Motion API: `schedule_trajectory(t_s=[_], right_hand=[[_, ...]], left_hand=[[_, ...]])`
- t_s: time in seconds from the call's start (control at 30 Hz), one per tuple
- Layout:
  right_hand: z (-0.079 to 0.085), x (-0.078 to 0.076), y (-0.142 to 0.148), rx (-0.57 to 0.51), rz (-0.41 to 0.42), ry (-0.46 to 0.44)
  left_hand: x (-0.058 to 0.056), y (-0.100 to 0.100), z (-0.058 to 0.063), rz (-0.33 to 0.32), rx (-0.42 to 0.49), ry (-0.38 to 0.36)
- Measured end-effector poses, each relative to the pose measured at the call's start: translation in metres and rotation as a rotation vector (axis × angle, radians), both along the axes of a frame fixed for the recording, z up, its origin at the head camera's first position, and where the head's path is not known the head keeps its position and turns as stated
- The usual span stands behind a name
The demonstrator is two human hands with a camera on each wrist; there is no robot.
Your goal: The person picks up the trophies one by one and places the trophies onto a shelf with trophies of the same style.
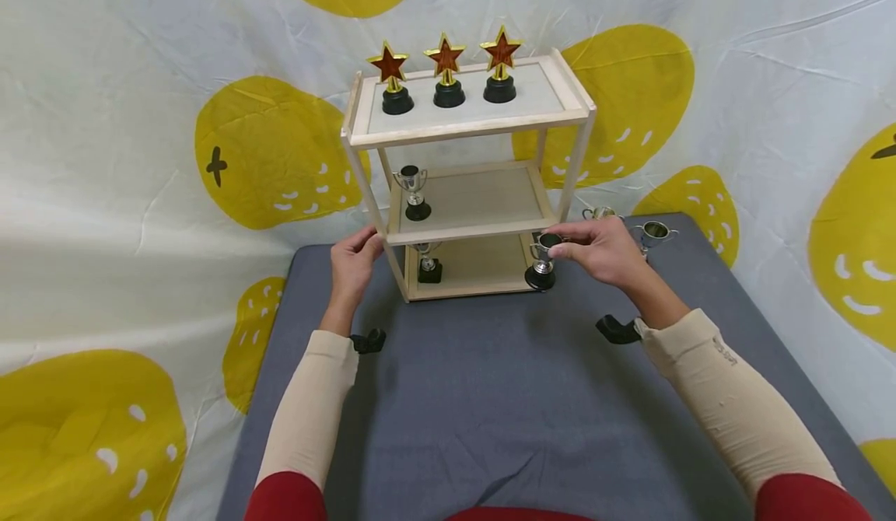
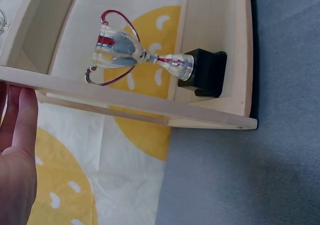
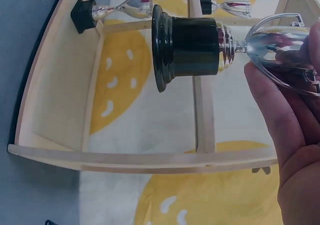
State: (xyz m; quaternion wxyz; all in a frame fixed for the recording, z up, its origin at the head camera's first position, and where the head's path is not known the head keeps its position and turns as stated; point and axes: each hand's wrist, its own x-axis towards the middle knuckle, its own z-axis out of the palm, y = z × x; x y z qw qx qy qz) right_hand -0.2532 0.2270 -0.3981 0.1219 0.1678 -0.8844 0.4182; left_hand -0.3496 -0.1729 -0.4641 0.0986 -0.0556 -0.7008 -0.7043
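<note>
In the head view my right hand (image 1: 598, 250) holds a silver trophy cup (image 1: 540, 272) by its bowl, just in front of the wooden shelf rack's (image 1: 483, 198) lower right. Its round black base (image 3: 195, 46) faces the rack's lower opening in the right wrist view. At the rack's left front post, my left hand (image 1: 355, 266) grips the wood with thumb and fingers. On the bottom shelf stands a trophy cup with a square black base (image 2: 205, 72), at the left. Another silver cup (image 1: 413, 187) stands upright at the middle shelf's left.
Three star trophies, the left (image 1: 397, 101), middle (image 1: 449, 95) and right (image 1: 500, 89), line the top shelf. Behind my right hand, two more cups (image 1: 656, 231) (image 1: 600, 212) stand at the back right of the grey table (image 1: 462, 396). A patterned curtain (image 1: 280, 31) hangs close behind.
</note>
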Motion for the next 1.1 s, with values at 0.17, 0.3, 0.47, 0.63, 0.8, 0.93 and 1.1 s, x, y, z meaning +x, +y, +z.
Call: schedule_trajectory(t_s=[0.17,0.3,0.47,0.63,0.8,0.93,1.1], right_hand=[[0.005,-0.001,-0.005,-0.013,0.014,0.01],[0.009,-0.003,-0.008,-0.042,0.034,0.015],[0.013,-0.005,-0.013,-0.051,0.03,-0.004],[0.016,-0.008,-0.02,-0.054,0.035,-0.002],[0.02,-0.012,-0.025,-0.058,0.063,0.016],[0.023,-0.016,-0.028,-0.057,0.071,0.011],[0.028,-0.019,-0.033,-0.045,0.091,0.026]], left_hand=[[0.0,0.0,0.0,-0.005,0.013,0.008],[0.0,0.001,0.001,-0.005,0.006,0.019],[-0.001,0.001,0.0,0.0,0.002,0.024],[-0.001,0.0,0.0,0.005,-0.004,0.021],[-0.001,-0.002,0.0,0.004,-0.015,0.013],[-0.001,-0.001,0.0,0.008,-0.009,0.013],[0.0,0.0,0.002,0.003,0.011,0.025]])
